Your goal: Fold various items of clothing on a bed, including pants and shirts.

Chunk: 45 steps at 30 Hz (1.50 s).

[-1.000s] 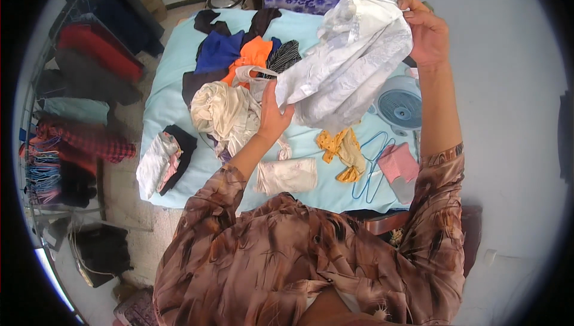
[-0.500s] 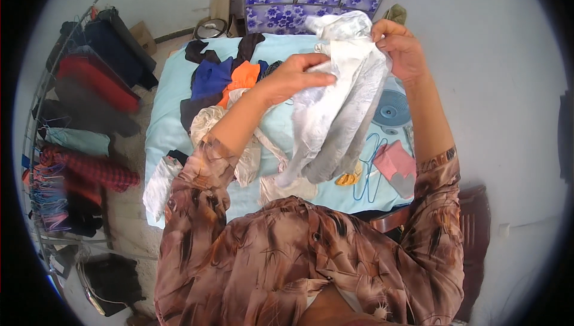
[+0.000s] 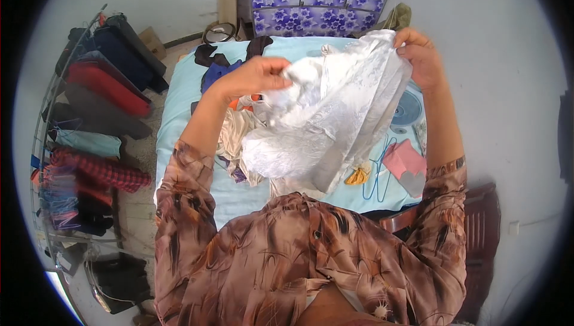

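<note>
Since before, left hand (image 3: pixel 254 78) slid toward nine o'clock; both hands pinch white cloth (image 3: pixel 326 119), right hand (image 3: pixel 418 57); keep edge taut.

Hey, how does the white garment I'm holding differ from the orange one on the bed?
The white garment is held up off the bed by the left hand and right hand; the orange garment lies in the pile on the light blue bed sheet. The white one is shiny, pale and spread wide; the orange one is bright and mostly hidden behind the left hand. Both are cloth items.
</note>
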Tool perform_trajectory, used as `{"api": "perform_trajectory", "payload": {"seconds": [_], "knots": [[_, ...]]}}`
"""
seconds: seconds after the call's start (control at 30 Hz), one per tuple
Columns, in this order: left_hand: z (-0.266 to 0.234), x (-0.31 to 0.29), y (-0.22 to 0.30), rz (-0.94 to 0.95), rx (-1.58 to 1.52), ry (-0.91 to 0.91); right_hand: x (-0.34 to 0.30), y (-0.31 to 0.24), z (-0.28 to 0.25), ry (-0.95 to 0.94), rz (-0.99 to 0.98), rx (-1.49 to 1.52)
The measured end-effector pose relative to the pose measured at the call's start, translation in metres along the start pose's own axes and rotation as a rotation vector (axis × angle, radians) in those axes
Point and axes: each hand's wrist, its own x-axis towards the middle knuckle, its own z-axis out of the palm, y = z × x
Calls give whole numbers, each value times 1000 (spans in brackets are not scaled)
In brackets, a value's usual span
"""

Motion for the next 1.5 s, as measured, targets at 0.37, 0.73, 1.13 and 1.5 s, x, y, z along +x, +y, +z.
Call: {"api": "perform_trajectory", "payload": {"seconds": [0.37, 0.73, 1.13, 1.5], "knots": [[71, 70, -30, 241, 65, 62, -6, 6, 25, -389, -16, -160], [95, 70, -32, -66, -595, -423, -29, 26, -12, -209, 17, -118], [86, 49, 29, 259, -571, 61, -41, 27, -6, -208, 96, -107], [60, 61, 38, 464, 50, 483, -33, 26, 5, -112, 135, -221]]}}
